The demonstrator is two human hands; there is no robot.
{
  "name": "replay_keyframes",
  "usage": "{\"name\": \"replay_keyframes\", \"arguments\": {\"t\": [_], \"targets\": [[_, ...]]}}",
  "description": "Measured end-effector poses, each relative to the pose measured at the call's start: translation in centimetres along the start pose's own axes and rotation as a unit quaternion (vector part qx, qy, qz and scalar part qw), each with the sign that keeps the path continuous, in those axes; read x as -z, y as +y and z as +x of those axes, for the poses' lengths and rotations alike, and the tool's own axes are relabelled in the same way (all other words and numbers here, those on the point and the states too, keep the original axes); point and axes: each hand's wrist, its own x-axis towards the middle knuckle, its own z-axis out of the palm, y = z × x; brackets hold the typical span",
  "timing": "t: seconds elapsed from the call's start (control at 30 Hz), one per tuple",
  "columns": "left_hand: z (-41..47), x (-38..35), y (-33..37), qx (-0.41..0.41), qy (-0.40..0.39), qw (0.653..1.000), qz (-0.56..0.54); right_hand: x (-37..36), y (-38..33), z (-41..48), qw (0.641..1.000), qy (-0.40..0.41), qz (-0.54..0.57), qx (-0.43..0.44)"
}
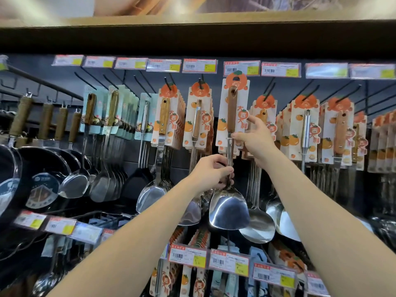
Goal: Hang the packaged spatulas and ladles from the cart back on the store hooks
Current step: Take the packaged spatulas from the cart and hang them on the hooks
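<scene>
As left grip (211, 172) holds spatula (229, 209) shaft, right grip (255, 140) pinches its card (241, 97) — neighbours (199, 116) crowding.

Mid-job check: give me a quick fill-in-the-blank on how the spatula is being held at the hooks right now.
1. The left hand grips the packaged spatula by its metal shaft, while the right hand pinches its backing ____.
2. The spatula's handle is made of ____.
3. Its card top sits ____ than the neighbouring cards hanging on either side.

Missing words: card; wood; higher.
</scene>
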Motion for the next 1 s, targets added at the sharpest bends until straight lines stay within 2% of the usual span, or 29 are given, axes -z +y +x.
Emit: {"name": "replay_keyframes", "arguments": {"t": [0.43, 0.63, 1.0], "targets": [[0.2, 0.7, -2.1, -0.015, -0.011, 1.000, 0.021, -1.0, 1.8, -0.3, 1.000, 0.001, -0.024, 0.002], [1.3, 0.4, -1.0, -0.021, -0.011, 1.000, -0.011, -0.7, 0.7, 1.4, 0.999, 0.011, -0.042, 0.011], [2.7, -0.4, -1.6, -0.015, -0.006, 1.000, 0.006, -0.7, 2.3, 2.7, 0.998, 0.025, -0.057, -0.026]]}}
